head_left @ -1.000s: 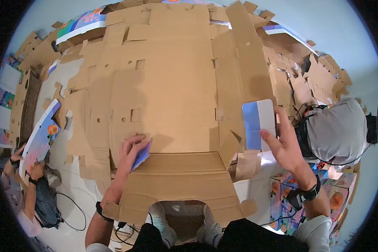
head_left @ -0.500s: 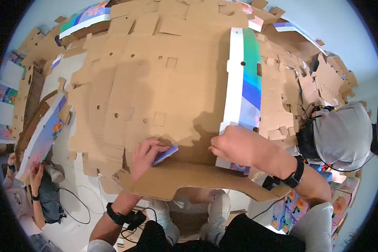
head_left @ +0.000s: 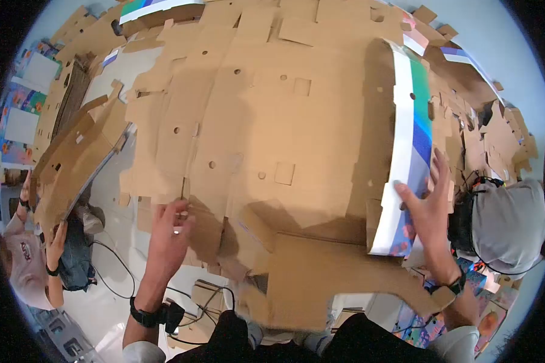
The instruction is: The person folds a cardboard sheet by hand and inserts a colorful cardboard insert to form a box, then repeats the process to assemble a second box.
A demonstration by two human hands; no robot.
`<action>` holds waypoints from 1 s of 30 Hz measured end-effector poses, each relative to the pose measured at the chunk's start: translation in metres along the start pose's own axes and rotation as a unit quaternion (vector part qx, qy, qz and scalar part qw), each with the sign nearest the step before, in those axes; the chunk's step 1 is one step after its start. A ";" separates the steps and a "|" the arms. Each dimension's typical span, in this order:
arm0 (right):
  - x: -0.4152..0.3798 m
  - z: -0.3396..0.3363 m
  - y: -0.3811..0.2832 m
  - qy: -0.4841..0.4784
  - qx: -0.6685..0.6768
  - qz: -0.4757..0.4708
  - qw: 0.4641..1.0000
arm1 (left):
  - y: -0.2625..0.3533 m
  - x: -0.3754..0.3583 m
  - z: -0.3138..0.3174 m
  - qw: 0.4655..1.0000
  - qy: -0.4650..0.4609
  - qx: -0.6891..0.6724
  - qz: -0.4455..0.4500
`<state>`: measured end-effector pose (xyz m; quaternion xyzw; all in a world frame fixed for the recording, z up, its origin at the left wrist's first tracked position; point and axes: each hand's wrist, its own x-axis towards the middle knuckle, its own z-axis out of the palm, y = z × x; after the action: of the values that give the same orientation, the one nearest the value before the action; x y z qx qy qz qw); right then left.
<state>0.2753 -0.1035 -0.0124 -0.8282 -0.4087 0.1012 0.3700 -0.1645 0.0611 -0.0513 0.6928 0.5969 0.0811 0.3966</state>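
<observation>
Brown cardboard sheet [head_left: 321, 133] fills my feed. Printed side wall [head_left: 413, 151] stands along its right edge, long axis running forward, away from wearer. Right hand [head_left: 428, 212] nearer, already touching: grip wide, thumb on white border [head_left: 398, 163], fingers spread toward outer side; most of wall lies forward of it. Left hand [head_left: 169, 236] well apart, by sheet's left part, fingers curled; I cannot tell whether it holds anything.

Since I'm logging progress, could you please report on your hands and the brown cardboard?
Right hand on the upright white, green and blue printed cardboard wall. Left hand over flat brown cardboard, contact unclear. Nothing visibly blocking either hand.
</observation>
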 end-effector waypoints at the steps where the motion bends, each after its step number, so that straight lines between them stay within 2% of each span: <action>1: 0.000 -0.004 -0.003 -0.041 0.103 0.069 0.991 | -0.003 -0.003 0.001 1.000 -0.015 -0.024 -0.001; 3: 0.001 -0.008 -0.011 -0.111 0.115 0.197 0.967 | -0.008 -0.003 -0.002 1.000 -0.022 -0.017 0.006; 4: 0.000 -0.003 -0.012 -0.093 0.104 0.174 0.975 | -0.007 -0.001 -0.004 1.000 -0.027 -0.012 0.011; 5: -0.003 0.003 -0.012 -0.074 0.092 0.151 0.982 | 0.004 -0.002 -0.009 0.989 -0.037 -0.136 -0.035; 7: -0.003 0.009 -0.007 -0.052 0.096 0.104 0.989 | 0.035 -0.006 -0.022 0.917 -0.056 -0.374 -0.125; 8: 0.004 0.012 -0.003 -0.051 0.114 0.076 0.989 | 0.018 -0.005 -0.029 0.892 -0.078 -0.440 -0.075; 11: 0.022 0.018 -0.010 -0.059 0.122 0.050 0.990 | 0.046 -0.011 -0.020 0.935 -0.064 -0.344 0.062; 14: 0.026 0.021 -0.007 -0.057 0.130 0.028 0.990 | 0.057 -0.009 -0.021 0.982 -0.075 -0.128 0.114; 17: 0.026 0.020 -0.002 -0.052 0.139 0.018 0.989 | 0.057 -0.002 -0.021 0.978 -0.031 -0.196 0.057; 20: 0.029 0.019 0.000 -0.054 0.113 0.002 0.992 | 0.056 0.004 -0.011 0.987 0.034 -0.062 0.144; 22: 0.028 0.016 -0.002 -0.063 0.109 0.010 0.992 | 0.070 0.011 -0.011 0.942 0.082 0.027 0.324; 24: 0.028 0.014 -0.013 -0.080 0.128 0.035 0.988 | 0.086 0.008 -0.009 0.899 0.072 0.083 0.425; 26: 0.025 0.016 -0.017 -0.075 0.110 0.035 0.990 | 0.109 -0.001 -0.011 0.884 0.008 0.109 0.455; 28: 0.023 0.019 -0.004 -0.057 0.081 0.022 0.995 | 0.140 -0.009 -0.009 0.873 -0.099 0.102 0.466; 29: 0.023 0.016 -0.006 -0.069 0.105 0.027 0.992 | 0.152 -0.011 -0.003 0.864 -0.152 0.097 0.470; 30: 0.023 0.016 -0.013 -0.080 0.129 0.033 0.988 | 0.160 -0.010 0.006 0.841 -0.161 0.102 0.506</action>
<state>0.2750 -0.0732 -0.0116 -0.7757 -0.3933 0.2313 0.4361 -0.0420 0.0535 0.0522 0.9385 0.0958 0.0968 0.3174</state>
